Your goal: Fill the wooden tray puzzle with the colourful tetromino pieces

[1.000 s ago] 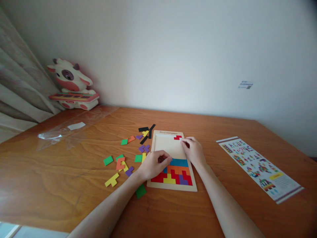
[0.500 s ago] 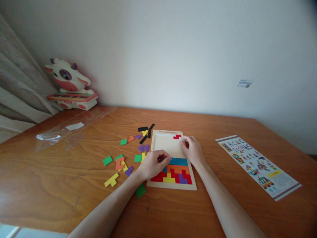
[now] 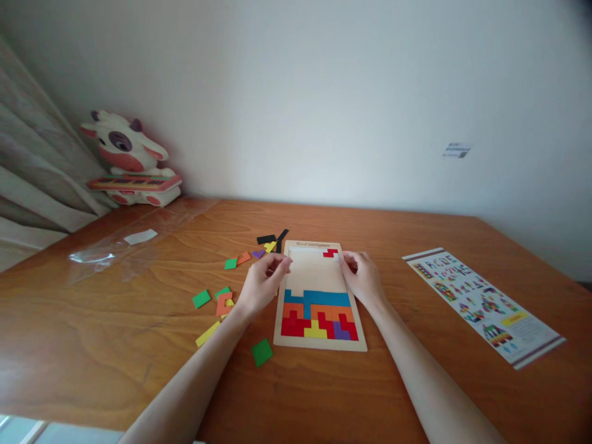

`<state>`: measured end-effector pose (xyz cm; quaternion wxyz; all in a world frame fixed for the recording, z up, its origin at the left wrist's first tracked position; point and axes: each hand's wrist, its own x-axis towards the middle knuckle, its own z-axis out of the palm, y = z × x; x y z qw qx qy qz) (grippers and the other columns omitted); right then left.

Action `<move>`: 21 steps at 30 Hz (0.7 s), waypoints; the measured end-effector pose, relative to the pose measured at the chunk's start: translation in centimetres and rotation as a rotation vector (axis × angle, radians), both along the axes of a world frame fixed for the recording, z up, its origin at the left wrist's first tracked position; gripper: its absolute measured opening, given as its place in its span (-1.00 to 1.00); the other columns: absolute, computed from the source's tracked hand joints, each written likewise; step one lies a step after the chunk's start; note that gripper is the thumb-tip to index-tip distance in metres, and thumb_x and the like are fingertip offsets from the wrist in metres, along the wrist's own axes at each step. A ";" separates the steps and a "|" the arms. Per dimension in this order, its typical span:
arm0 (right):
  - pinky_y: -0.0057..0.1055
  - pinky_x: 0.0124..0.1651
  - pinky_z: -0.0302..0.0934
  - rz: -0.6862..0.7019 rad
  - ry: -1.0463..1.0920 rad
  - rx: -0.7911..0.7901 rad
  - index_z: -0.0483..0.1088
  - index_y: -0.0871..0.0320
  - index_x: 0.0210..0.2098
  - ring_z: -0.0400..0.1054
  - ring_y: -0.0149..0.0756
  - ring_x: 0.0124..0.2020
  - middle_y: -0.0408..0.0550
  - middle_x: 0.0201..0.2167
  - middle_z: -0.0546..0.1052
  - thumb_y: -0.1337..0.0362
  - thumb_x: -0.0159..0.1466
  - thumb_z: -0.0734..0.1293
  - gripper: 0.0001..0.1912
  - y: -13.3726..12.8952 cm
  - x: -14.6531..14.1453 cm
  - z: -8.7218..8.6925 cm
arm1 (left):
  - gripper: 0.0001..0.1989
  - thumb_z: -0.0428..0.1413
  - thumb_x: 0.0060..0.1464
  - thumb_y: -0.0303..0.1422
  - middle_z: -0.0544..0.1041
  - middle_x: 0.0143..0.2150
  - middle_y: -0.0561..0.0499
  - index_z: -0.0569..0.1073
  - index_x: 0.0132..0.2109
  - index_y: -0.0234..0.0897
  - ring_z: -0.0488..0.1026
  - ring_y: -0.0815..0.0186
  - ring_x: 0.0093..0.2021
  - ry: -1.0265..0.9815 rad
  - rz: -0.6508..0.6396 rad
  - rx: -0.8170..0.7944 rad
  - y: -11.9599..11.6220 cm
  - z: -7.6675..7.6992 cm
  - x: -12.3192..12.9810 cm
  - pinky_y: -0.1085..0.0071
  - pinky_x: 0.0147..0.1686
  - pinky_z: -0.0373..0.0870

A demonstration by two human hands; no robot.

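Note:
A wooden puzzle board (image 3: 319,348) lies flat in front of me, its lower half filled with red, yellow, purple, orange and blue pieces. One red piece (image 3: 330,253) sits near its upper right corner. My left hand (image 3: 263,283) is closed over the board's left rim, thumb and fingertips together; whether anything is between them I cannot make out. At the right rim, my right hand (image 3: 364,280) has its thumb and curled fingers around the edge. Left of the board are loose pieces, including a green square (image 3: 262,352) and an orange piece (image 3: 224,304), some hidden by my left hand.
Black strips (image 3: 266,239) lie past the board's upper left corner. A printed pattern sheet (image 3: 483,308) is on the right of the table. Clear plastic wrapping (image 3: 99,256) and a cow-shaped toy keyboard (image 3: 134,182) are at the left back, near a curtain (image 3: 37,142).
My left hand has moved left and away from me, off the blue pieces to the left rim, uncovering blue and orange pieces. My right hand stays at the right rim.

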<state>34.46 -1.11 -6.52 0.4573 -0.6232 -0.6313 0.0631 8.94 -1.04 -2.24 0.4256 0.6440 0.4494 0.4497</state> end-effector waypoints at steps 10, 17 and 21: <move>-0.19 -0.20 0.38 -0.107 0.277 0.004 0.47 0.18 -0.31 0.47 -0.14 -0.33 0.10 -0.32 0.60 -0.03 0.15 0.38 -0.64 -0.6 0.1 0.7 | -0.69 0.06 0.16 -0.13 0.51 -0.27 -0.04 0.46 -0.11 -0.27 0.45 0.27 -0.30 0.255 0.434 0.272 2.7 0.9 -4.8 0.35 -0.25 0.40; -0.13 -0.04 0.37 -0.062 0.519 -0.089 0.57 0.16 -0.29 0.51 -0.12 -0.21 0.04 -0.28 0.63 0.04 0.07 0.46 -0.67 -0.9 0.5 1.3 | -0.78 0.02 0.21 -0.27 0.49 -0.09 -0.09 0.48 -0.08 -0.20 0.40 0.11 -0.06 0.846 0.245 0.485 2.3 -0.4 -5.3 0.20 -0.03 0.36; -0.32 -0.08 0.43 0.060 1.006 -0.164 0.57 0.19 -0.30 0.53 -0.25 -0.23 0.03 -0.28 0.64 0.14 -0.01 0.54 -0.68 -0.8 0.4 1.6 | -0.79 0.03 0.22 -0.27 0.49 -0.09 -0.11 0.46 -0.09 -0.23 0.42 0.10 -0.05 0.893 0.164 0.500 1.9 -0.7 -4.4 0.20 -0.03 0.38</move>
